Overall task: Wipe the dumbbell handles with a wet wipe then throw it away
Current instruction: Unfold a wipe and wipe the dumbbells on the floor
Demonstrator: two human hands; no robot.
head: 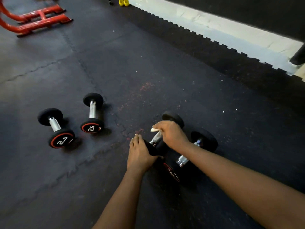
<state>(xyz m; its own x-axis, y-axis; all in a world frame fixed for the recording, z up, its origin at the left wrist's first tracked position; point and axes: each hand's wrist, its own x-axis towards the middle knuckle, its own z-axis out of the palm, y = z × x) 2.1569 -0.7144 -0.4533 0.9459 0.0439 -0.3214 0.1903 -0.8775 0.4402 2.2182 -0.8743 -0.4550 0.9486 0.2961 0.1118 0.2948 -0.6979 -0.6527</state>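
Observation:
Several small black dumbbells with chrome handles lie on the dark rubber floor. My right hand (171, 134) grips a white wet wipe (154, 129) wrapped on the handle of one dumbbell (156, 138) at centre right. My left hand (140, 154) holds that dumbbell's near black head. Another dumbbell (203, 139) lies just right of it, partly under my right forearm. Two dumbbells marked 2.5 lie apart to the left, one (56, 128) nearer the left edge and one (93, 113) beside it.
A red metal frame (36, 19) stands at the far left. Yellow kettlebells (123, 1) sit at the far top. The mat's toothed edge (214, 42) runs along a pale floor strip on the right, with a black post (299, 55) at its end.

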